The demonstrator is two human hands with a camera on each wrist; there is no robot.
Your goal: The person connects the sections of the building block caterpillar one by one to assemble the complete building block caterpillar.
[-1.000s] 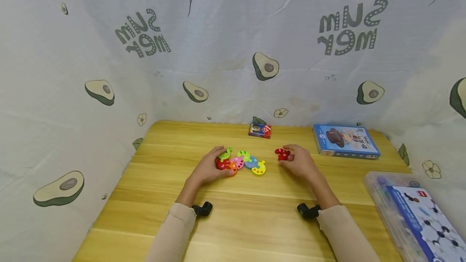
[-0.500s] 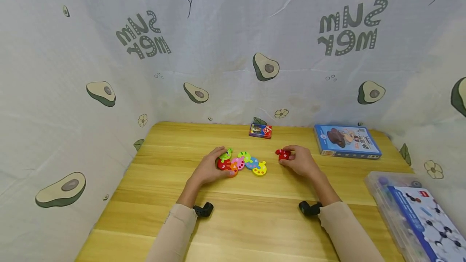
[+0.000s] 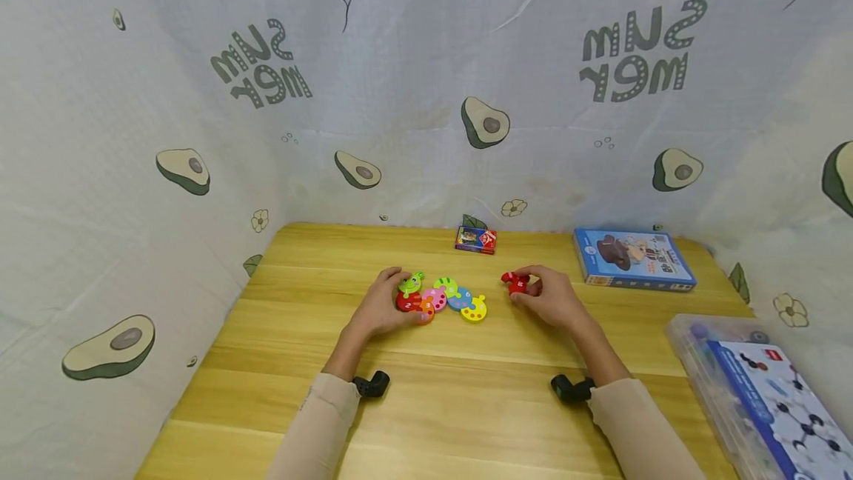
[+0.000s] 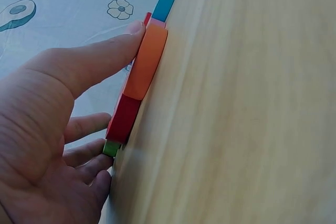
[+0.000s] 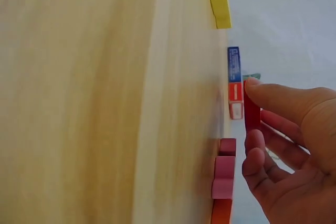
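In the head view, several numbered, coloured pieces of a caterpillar puzzle (image 3: 460, 299) lie joined in a row on the table, with a green smiling head at the left end. My left hand (image 3: 381, 307) curls round that end. In the left wrist view its thumb lies on the orange piece (image 4: 148, 64) and its fingers reach the edges of the red piece (image 4: 124, 118) and green head (image 4: 111, 148). To the right of the yellow piece (image 3: 474, 310), my right hand (image 3: 552, 298) pinches a red puzzle piece (image 5: 252, 109) between thumb and fingers, apart from the row.
Pink pieces (image 5: 224, 177) and an orange piece (image 5: 221, 212) lie beyond the right hand. A small card box (image 3: 476, 239) sits at the back. A blue game box (image 3: 633, 259) and a clear plastic case (image 3: 706, 384) bearing a blue-and-white booklet (image 3: 786, 406) occupy the right side.
The red piece in my right hand has turned slightly. My left fingers have drawn back a little, showing more of the green head. The joined row stays in place.
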